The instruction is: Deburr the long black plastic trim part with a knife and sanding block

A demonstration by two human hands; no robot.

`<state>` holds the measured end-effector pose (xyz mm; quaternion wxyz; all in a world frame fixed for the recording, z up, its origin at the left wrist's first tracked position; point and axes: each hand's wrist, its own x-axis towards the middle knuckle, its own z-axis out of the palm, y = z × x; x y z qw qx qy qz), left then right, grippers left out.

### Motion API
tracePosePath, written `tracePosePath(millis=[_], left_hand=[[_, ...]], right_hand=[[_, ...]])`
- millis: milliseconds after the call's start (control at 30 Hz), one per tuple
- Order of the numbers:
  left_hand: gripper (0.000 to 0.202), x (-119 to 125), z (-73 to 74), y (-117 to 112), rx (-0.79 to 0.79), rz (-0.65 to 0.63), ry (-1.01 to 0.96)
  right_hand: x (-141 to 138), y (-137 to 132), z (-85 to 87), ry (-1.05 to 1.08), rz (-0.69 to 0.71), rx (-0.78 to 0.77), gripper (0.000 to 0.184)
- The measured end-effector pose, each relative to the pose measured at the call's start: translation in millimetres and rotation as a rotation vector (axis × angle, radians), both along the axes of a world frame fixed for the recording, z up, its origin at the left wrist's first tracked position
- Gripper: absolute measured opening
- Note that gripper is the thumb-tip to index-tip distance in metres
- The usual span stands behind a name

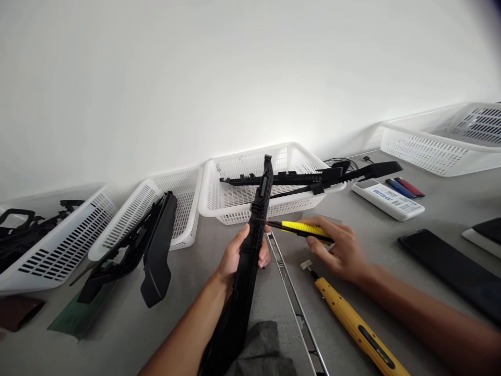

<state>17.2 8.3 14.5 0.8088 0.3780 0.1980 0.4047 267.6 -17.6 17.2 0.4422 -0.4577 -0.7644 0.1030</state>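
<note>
My left hand (235, 256) is wrapped round a long black plastic part (256, 214) that rises from the bottom of the view toward the middle white basket (219, 201). My right hand (340, 248) pinches a yellow and black knife (303, 230), its tip touching the part's right edge just above my left thumb. A yellow rotary tool (358, 326) lies on the grey table under my right forearm.
Several white baskets line the wall; the left ones (58, 245) hold black plastic parts (154, 245). Long black parts (313, 177) lie across the middle basket. A thin metal strip (293, 300), a grey cloth (262, 342), a white remote-like device (387, 198) and a black phone (450, 266) lie around.
</note>
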Motion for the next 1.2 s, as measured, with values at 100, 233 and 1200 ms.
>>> tracePosePath(millis=[100, 233, 1200], left_hand=[[0.047, 0.4, 1.9, -0.6, 0.001, 0.003, 0.001], [0.046, 1.1, 5.7, -3.8, -0.018, 0.035, 0.035], [0.049, 0.4, 9.0, -6.2, -0.032, 0.082, 0.078]], right_hand=[[1.0, 3.3, -1.4, 0.004, -0.056, -0.020, 0.021], [1.0, 6.4, -2.8, 0.032, -0.174, 0.022, 0.022], [2.4, 7.2, 0.1, -0.052, -0.092, 0.086, 0.020]])
